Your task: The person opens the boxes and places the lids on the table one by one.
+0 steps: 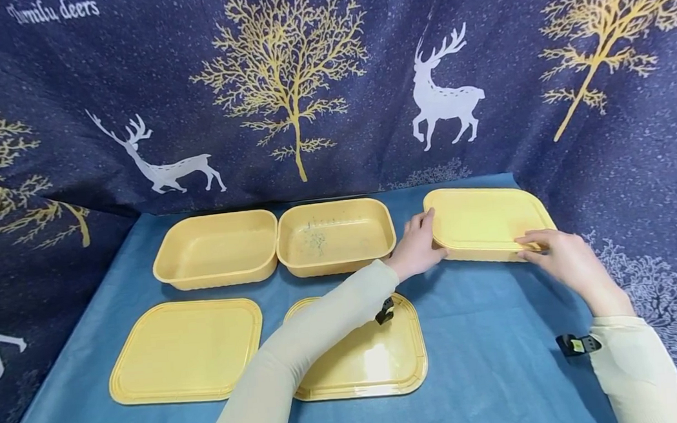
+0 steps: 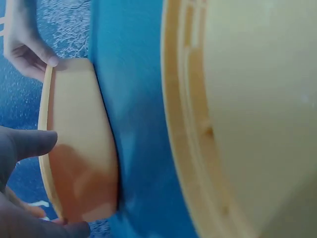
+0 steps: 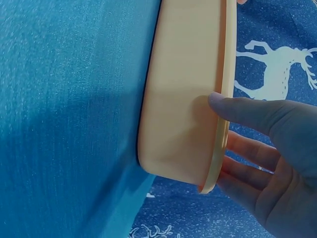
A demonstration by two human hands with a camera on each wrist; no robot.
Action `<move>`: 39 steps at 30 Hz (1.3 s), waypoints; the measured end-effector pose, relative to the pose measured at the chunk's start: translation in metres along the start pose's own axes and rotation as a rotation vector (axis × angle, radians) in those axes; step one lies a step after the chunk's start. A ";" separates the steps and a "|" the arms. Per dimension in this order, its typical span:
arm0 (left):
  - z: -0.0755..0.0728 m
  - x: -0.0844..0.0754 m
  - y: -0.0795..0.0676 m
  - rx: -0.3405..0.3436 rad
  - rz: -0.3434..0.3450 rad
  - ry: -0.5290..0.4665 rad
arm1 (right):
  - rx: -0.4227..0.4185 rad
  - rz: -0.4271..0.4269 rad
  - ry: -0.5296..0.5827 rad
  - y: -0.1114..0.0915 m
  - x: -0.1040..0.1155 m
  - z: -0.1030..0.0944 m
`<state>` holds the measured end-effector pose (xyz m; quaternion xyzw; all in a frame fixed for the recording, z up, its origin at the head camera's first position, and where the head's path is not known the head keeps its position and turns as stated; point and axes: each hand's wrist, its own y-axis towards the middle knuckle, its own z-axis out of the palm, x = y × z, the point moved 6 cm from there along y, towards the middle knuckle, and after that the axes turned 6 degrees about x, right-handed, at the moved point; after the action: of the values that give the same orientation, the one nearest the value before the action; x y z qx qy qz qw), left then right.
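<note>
A yellow lid (image 1: pixel 487 215) sits over a yellow plastic container (image 1: pixel 476 255) at the back right of the table. Around the lid's left end, my left hand (image 1: pixel 415 249) has its thumb at the front rim and its fingers by the left edge. My right hand (image 1: pixel 577 265) pinches the front right edge, fingers on top and thumb below the rim. The right wrist view shows that thumb against the container wall (image 3: pixel 181 99), just under the lid's edge (image 3: pixel 227 74). In the left wrist view, the lid lies along the container's rim; the inside is hidden.
Two uncovered yellow containers, one at left (image 1: pixel 215 248) and one in the middle (image 1: pixel 340 234), stand side by side at the back. Two more lids lie in front, the left lid (image 1: pixel 186 350) and the middle lid (image 1: pixel 377 364), partly under my left forearm. A patterned curtain (image 1: pixel 330 76) hangs behind.
</note>
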<state>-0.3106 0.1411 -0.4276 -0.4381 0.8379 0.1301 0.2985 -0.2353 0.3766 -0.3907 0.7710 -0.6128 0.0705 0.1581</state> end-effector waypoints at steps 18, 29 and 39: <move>0.016 0.023 0.003 0.034 -0.121 -0.430 | -0.054 -0.025 -0.013 0.008 0.002 0.000; 0.021 0.023 0.003 0.043 -0.113 -0.430 | -0.083 -0.065 0.018 0.013 0.011 0.016; 0.023 0.026 0.007 0.079 -0.118 -0.360 | -0.115 -0.136 -0.006 0.020 0.018 0.022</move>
<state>-0.3186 0.1394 -0.4624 -0.4442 0.7483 0.1553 0.4677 -0.2522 0.3483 -0.4030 0.8007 -0.5625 0.0218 0.2049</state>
